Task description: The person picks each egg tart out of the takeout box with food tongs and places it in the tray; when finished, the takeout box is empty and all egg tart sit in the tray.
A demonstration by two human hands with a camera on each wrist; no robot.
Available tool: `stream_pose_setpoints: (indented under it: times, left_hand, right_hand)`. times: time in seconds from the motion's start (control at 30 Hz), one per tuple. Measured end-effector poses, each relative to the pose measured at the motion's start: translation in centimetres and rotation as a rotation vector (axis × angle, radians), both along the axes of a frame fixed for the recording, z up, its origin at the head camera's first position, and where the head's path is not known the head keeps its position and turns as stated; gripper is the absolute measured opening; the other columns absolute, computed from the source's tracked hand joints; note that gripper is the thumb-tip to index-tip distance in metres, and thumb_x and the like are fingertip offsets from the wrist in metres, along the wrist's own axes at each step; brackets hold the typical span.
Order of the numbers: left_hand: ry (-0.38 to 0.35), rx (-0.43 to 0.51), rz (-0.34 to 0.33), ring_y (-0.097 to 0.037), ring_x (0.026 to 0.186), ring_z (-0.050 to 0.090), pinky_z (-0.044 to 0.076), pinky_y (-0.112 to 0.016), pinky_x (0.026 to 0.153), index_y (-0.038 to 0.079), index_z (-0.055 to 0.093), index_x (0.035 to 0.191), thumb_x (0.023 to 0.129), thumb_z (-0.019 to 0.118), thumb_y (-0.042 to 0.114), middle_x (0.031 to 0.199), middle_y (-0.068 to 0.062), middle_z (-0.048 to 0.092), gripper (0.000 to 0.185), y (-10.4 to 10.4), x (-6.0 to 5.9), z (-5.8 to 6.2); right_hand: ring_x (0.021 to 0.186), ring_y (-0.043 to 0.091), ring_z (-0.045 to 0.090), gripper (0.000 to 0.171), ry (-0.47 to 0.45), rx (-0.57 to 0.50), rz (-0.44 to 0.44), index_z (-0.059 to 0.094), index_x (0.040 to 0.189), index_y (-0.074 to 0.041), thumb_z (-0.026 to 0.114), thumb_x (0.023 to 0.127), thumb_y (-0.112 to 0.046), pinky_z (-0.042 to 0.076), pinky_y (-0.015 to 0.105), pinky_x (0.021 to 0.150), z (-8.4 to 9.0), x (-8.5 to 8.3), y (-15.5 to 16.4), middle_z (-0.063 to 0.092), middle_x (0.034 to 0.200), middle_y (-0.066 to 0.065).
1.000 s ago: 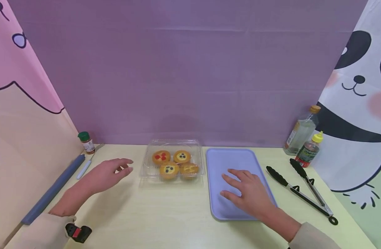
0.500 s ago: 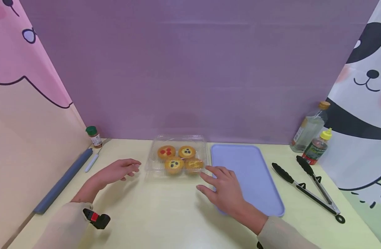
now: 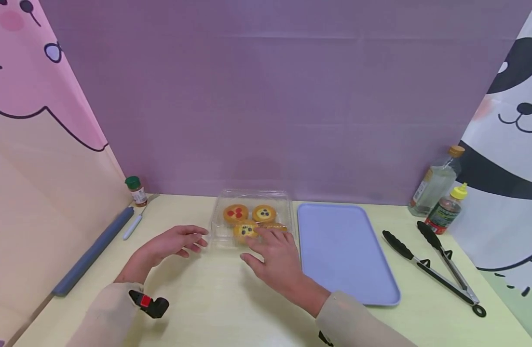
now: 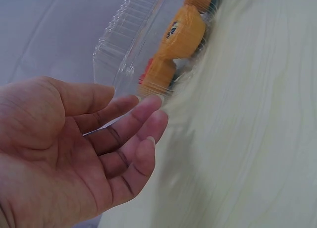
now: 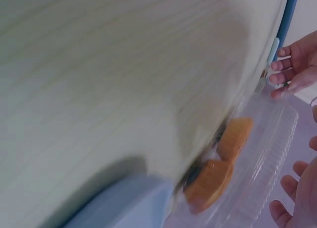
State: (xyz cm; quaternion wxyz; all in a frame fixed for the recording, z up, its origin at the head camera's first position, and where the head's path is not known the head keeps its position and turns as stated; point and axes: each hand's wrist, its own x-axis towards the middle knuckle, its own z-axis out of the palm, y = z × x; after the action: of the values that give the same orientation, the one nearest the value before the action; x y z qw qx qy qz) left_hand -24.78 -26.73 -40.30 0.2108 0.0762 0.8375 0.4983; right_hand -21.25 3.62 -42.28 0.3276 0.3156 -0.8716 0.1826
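Observation:
A clear plastic clamshell box (image 3: 274,194) stands at the back middle of the table, holding several small tarts; the nearer left tart (image 3: 245,230) has dark dots on top. My left hand (image 3: 175,245) hovers just left of the box, fingers loosely bent, nothing in its grasp. In the left wrist view the left hand (image 4: 74,153) shows its palm, with its fingertips near the box's corner. My right hand (image 3: 276,262), fingers spread, is in front of the box and hides part of the nearer right tart. Whether its fingertips touch the lid, I cannot tell.
A lavender tray (image 3: 344,250) lies right of the box. Farther right are black-tipped tongs (image 3: 443,279), a glass bottle (image 3: 435,183) and a yellow-capped squeeze bottle (image 3: 445,209). At left are a blue rod (image 3: 94,250), a white-handled utensil (image 3: 133,226) and a green-lidded jar (image 3: 137,193).
My right hand has moved left, from over the tray to the front of the box. The left hand has come closer to the box's left side. The head view has shifted slightly.

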Motion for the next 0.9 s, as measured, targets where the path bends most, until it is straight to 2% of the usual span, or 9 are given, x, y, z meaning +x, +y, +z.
stream_pose_setpoints:
  times: [0.27,0.43,0.9]
  left_hand:
    - [-0.052,0.046,0.033,-0.024,0.112,0.064,0.052,-0.037,0.088,0.000,0.047,0.144,0.106,0.047,0.024,0.133,-0.020,0.063,0.045,0.1,-0.5,-0.4]
    - [-0.073,0.097,0.029,-0.022,0.110,0.065,0.052,-0.037,0.088,-0.002,0.046,0.143,0.106,0.048,0.024,0.131,-0.019,0.065,0.046,0.1,-0.8,-0.5]
    - [-0.067,0.118,0.060,-0.016,0.097,0.067,0.052,-0.035,0.083,-0.006,0.051,0.135,0.105,0.050,0.023,0.109,-0.005,0.071,0.041,0.5,-0.6,-1.0]
  right_hand:
    - [0.114,0.016,0.059,0.036,-0.087,0.156,-0.062,0.072,0.123,-0.035,0.062,0.094,-0.053,0.046,0.040,0.090,0.5,-0.1,-3.3,0.068,0.126,-0.006]
    - [0.114,0.015,0.059,0.038,-0.111,0.211,-0.106,0.069,0.126,-0.037,0.058,0.095,-0.056,0.045,0.040,0.092,0.5,-0.5,-5.1,0.067,0.123,-0.010]
    - [0.107,0.014,0.055,0.041,-0.171,0.295,-0.222,0.068,0.126,-0.039,0.050,0.097,-0.062,0.042,0.037,0.086,-0.2,-0.8,-7.8,0.065,0.116,-0.014]
